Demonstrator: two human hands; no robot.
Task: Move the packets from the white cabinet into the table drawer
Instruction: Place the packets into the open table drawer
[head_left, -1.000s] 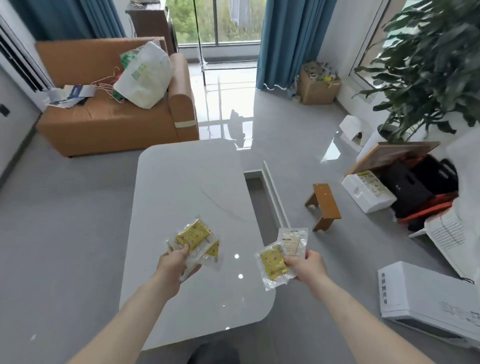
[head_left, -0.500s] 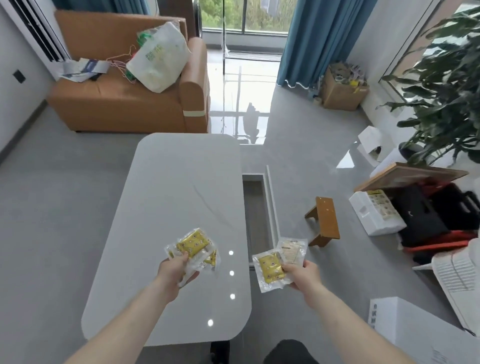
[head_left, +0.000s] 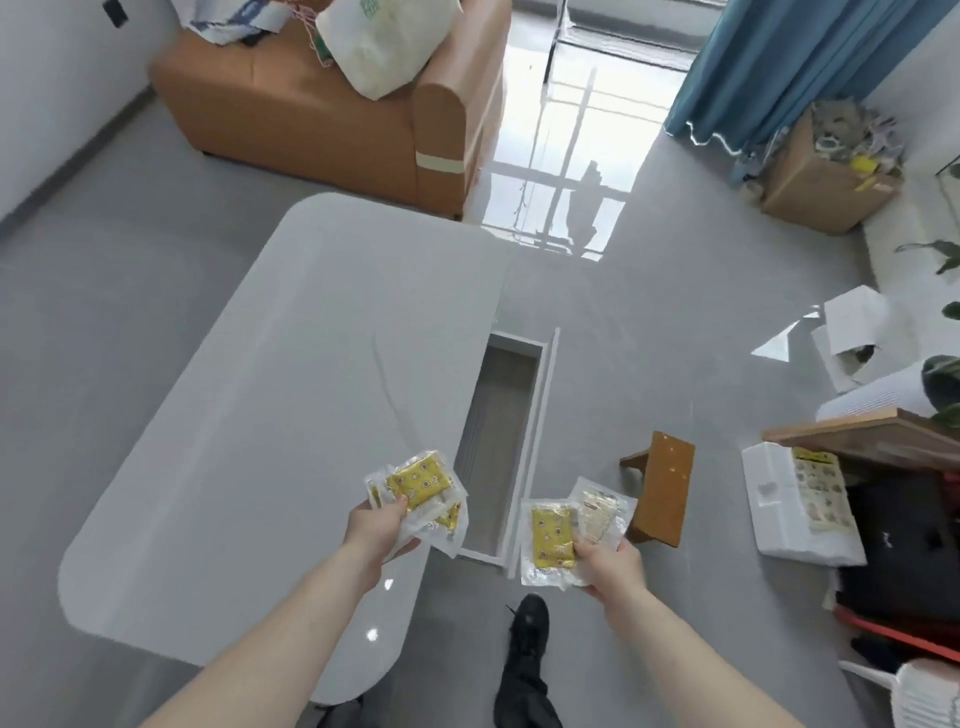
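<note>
table (head_left: 249, 415): white top sitting under and ahead-left of the left hand
drawer (head_left: 498, 441): standing pulled open, lying between the two hands and just ahead of them
stool (head_left: 662, 486): sitting just ahead-right of the right hand
left hand (head_left: 379, 530): fingers curling round a bunch of yellow packets (head_left: 418, 483), holding them over the table edge
right hand (head_left: 608, 566): pinching two packets (head_left: 553, 535) fanned upward, holding them just right of the drawer front

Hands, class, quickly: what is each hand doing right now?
Left hand: grips a bunch of yellow packets over the table edge.
Right hand: grips two packets beside the open drawer.
</note>
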